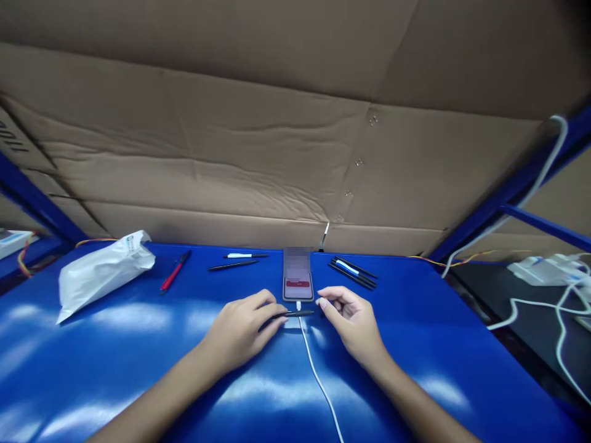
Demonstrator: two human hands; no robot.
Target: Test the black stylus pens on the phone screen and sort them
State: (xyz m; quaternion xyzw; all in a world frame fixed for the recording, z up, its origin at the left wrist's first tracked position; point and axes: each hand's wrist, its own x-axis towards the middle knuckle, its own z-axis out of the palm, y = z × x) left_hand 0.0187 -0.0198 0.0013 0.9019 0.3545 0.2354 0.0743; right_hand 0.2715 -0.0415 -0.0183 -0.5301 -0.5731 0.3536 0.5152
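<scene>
My left hand [252, 326] pinches a black pen [300, 313] by one end. The pen points right, over the white charging cable [314, 363] just below the phone [298, 286]. My right hand [353, 320] is off the pen's free end, thumb and forefinger pressed together. A tiny pale bit shows at those fingertips, too small to name. The phone leans upright at the back of the blue table, its screen lit and partly blurred, with the cable's white plug [298, 304] at its lower edge.
A bundle of several pens [353, 272] lies right of the phone. Leftward are a white-and-black pen [240, 255], another black pen [231, 266], a red pen [175, 272] and a white plastic bag [106, 271]. Cardboard [231, 141] walls the back; white cords [558, 307] hang at right.
</scene>
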